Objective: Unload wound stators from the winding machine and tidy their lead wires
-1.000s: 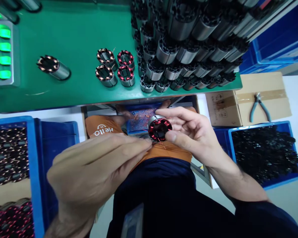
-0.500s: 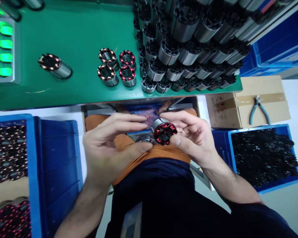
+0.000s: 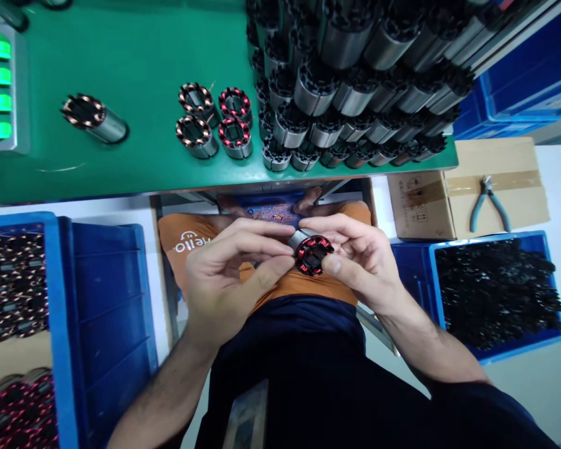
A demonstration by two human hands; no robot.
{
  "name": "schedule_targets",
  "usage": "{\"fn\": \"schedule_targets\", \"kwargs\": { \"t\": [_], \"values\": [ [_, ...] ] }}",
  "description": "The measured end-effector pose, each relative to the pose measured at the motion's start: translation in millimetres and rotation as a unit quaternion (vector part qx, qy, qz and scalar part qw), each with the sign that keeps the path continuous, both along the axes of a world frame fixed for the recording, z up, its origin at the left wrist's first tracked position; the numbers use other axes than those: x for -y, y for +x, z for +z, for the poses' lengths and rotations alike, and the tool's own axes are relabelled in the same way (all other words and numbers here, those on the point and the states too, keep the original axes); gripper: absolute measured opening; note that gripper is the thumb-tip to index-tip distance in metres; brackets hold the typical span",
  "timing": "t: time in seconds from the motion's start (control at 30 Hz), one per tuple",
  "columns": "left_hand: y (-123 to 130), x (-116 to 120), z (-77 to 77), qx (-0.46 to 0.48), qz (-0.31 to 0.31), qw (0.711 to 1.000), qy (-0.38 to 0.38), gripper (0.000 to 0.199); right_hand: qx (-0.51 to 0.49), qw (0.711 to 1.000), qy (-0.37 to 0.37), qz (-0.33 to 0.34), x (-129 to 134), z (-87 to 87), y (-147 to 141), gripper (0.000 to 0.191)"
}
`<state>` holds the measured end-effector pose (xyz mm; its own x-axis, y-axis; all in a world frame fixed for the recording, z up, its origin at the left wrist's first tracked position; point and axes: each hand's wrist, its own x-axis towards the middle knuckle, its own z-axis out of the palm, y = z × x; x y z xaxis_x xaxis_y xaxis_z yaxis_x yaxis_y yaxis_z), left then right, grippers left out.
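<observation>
Above my lap, a motor stator [image 3: 311, 252] with red windings and a steel shell is held between both hands, its wound end facing up toward me. My right hand [image 3: 362, 259] grips its right side, thumb on the rim. The fingertips and thumb of my left hand [image 3: 243, 268] close on its left side. On the green bench stand two copper-wound stators [image 3: 197, 137] and two red-wound stators [image 3: 235, 138]. A longer copper-wound stator [image 3: 93, 118] lies tilted to their left.
Bare stator cores [image 3: 318, 87] are stacked at the bench's right. Pliers [image 3: 489, 202] lie on a cardboard box [image 3: 518, 162]. A blue bin [image 3: 432, 299] of black parts is below it. At left, a blue crate [image 3: 56, 312] holds wound stators. A green-lit device [image 3: 16, 93] sits upper left.
My left hand has moved right, and its fingertips and thumb have closed onto the stator's left side. The right hand keeps its grip. The view has shifted slightly.
</observation>
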<state>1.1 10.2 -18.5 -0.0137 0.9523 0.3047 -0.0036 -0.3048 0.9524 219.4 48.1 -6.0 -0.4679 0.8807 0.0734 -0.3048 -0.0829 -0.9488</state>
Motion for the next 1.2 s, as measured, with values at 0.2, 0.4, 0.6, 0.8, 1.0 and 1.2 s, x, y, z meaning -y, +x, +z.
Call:
{"fn": "schedule_targets", "kwargs": {
  "t": [0.2, 0.4, 0.6, 0.8, 1.0, 1.2],
  "values": [
    [-6, -8, -13.7, 0.011, 0.004, 0.997, -0.070, 0.005, -0.018, 0.999, -0.009, 0.025, 0, -4.3, 7, 0.042],
    [-10, -6, 1.7, -0.013, -0.050, 0.997, -0.059, 0.015, 0.039, 0.999, -0.006, 0.031, 3, -7.6, 7, 0.042],
    [-12, -11, -14.2, -0.025, -0.027, 0.995, -0.093, 0.012, 0.022, 0.999, -0.006, 0.046, 2, -7.7, 8, 0.054],
    [-28, -2, -17.8, -0.075, 0.027, 0.997, 0.017, 0.058, 0.084, 0.996, 0.010, 0.028, 1, -6.3, 9, 0.069],
    [-18, 16, 4.1, -0.254, 0.006, 0.961, 0.108, 0.088, 0.090, 0.992, 0.047, 0.070, 2, -4.6, -2, 0.072],
    [-20, 19, -6.7, -0.272, 0.023, 0.955, 0.120, 0.086, 0.164, 0.975, 0.152, -0.007, 1, 3.7, -2, 0.048]
  ]
}}
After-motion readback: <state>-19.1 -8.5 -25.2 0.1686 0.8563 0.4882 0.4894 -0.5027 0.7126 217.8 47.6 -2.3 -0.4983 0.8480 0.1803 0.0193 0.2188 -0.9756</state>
